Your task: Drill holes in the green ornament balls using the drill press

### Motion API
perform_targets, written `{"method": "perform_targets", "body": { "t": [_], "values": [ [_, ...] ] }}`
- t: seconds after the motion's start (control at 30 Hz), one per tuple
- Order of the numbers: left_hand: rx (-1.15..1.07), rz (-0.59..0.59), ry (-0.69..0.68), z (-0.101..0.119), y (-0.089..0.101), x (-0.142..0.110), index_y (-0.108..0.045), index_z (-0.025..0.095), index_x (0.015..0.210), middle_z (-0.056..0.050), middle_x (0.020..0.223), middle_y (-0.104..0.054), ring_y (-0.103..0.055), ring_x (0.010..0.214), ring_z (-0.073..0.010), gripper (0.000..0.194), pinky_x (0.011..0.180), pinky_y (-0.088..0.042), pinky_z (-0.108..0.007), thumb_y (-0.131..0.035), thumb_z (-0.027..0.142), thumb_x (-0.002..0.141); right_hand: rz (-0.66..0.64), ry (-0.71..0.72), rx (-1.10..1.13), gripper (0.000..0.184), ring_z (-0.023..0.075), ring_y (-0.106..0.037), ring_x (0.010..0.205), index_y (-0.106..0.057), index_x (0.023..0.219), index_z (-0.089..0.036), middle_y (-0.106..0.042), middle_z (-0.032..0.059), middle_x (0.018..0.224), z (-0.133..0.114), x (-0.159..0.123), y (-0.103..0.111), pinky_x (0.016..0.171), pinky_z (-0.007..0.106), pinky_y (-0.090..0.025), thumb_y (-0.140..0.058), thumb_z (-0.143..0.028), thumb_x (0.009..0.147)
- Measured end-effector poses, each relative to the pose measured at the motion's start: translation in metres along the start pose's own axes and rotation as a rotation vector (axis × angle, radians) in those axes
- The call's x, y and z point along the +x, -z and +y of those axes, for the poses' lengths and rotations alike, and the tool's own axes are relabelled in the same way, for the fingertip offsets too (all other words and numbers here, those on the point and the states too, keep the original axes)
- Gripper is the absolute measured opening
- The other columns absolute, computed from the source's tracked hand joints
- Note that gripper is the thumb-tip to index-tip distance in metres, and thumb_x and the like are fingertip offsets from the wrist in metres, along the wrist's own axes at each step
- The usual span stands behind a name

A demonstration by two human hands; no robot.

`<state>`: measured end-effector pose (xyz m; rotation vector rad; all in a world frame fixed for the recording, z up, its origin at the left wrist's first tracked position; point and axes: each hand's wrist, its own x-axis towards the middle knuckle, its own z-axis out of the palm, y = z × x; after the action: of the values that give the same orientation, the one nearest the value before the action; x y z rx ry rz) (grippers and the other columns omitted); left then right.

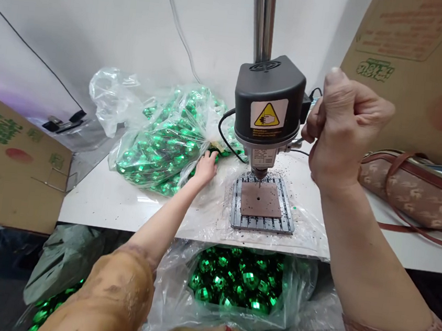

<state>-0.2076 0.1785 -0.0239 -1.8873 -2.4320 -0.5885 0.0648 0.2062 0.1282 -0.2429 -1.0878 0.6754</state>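
My left hand (206, 168) reaches to the mouth of a clear plastic bag (111, 102) full of shiny green faceted balls (167, 152). Its fingers lie stretched over balls at the opening, their tips partly hidden. My right hand (342, 123) is raised beside a small black drill press (270, 94), closed in a fist round its lever. The grip itself is hidden, but a metal rod leads from the drill toward the fist. Below the drill bit, a brown square board (261, 199) with a dark hole lies on the slotted metal base (262, 223).
Another plastic bag (298, 295) of green balls hangs open below the table edge. Dark shavings lie around the base on plastic sheeting. A brown handbag (416, 188) and a cardboard box (420, 76) stand at right, another box (15, 165) at left. A steel column (263, 22) rises behind the drill.
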Motion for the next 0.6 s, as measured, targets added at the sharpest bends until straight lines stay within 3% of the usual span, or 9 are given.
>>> {"method": "perform_targets", "body": {
  "t": [0.13, 0.27, 0.4, 0.5, 0.6],
  "values": [
    [-0.003, -0.060, -0.028, -0.016, -0.014, 0.029, -0.070, 0.017, 0.121, -0.018, 0.147, -0.050, -0.057, 0.129, -0.0394, 0.047, 0.112, -0.043, -0.053, -0.061, -0.001, 0.078, -0.019, 0.035, -0.023, 0.065, 0.0042, -0.025, 0.040, -0.038, 0.048, -0.019, -0.028, -0.0056, 0.042, 0.001, 0.000, 0.000, 0.042, 0.028, -0.016, -0.074, -0.066, 0.076],
    [-0.249, 0.027, -0.018, -0.016, -0.017, 0.025, -0.071, 0.017, 0.113, -0.015, 0.132, -0.059, -0.056, 0.128, -0.0347, 0.034, 0.115, -0.042, -0.050, -0.065, 0.006, 0.081, -0.038, 0.053, -0.024, 0.063, 0.0051, -0.027, 0.039, -0.038, 0.048, -0.020, -0.029, -0.0056, 0.043, 0.001, 0.000, 0.000, 0.040, 0.029, -0.018, -0.073, -0.065, 0.077],
    [-0.725, 0.046, 0.064, 0.004, -0.006, -0.006, -0.063, 0.020, 0.120, -0.008, 0.109, -0.066, -0.065, 0.097, -0.0223, 0.030, 0.089, -0.057, -0.039, -0.061, 0.027, 0.091, -0.052, 0.069, -0.040, 0.062, 0.0065, -0.026, 0.040, -0.039, 0.050, -0.021, -0.028, -0.0051, 0.044, 0.000, -0.001, 0.000, 0.041, 0.031, -0.020, -0.070, -0.064, 0.082],
    [-1.294, -0.060, 0.117, 0.029, 0.011, -0.047, -0.057, 0.022, 0.125, -0.005, 0.105, -0.068, -0.067, 0.085, -0.0186, 0.040, 0.075, -0.059, -0.033, -0.062, 0.044, 0.091, -0.060, 0.074, -0.074, 0.061, 0.0076, -0.025, 0.042, -0.038, 0.052, -0.021, -0.027, -0.0043, 0.047, -0.003, -0.003, 0.000, 0.044, 0.031, -0.022, -0.067, -0.062, 0.087],
    [-1.557, -0.176, 0.164, 0.054, 0.023, -0.087, -0.055, 0.023, 0.128, -0.006, 0.105, -0.070, -0.070, 0.079, -0.0185, 0.052, 0.072, -0.058, -0.033, -0.070, 0.052, 0.087, -0.044, 0.061, -0.078, 0.063, 0.0079, -0.025, 0.042, -0.038, 0.052, -0.021, -0.028, -0.0040, 0.047, -0.005, -0.004, -0.001, 0.044, 0.031, -0.021, -0.068, -0.065, 0.085]
  ]
}}
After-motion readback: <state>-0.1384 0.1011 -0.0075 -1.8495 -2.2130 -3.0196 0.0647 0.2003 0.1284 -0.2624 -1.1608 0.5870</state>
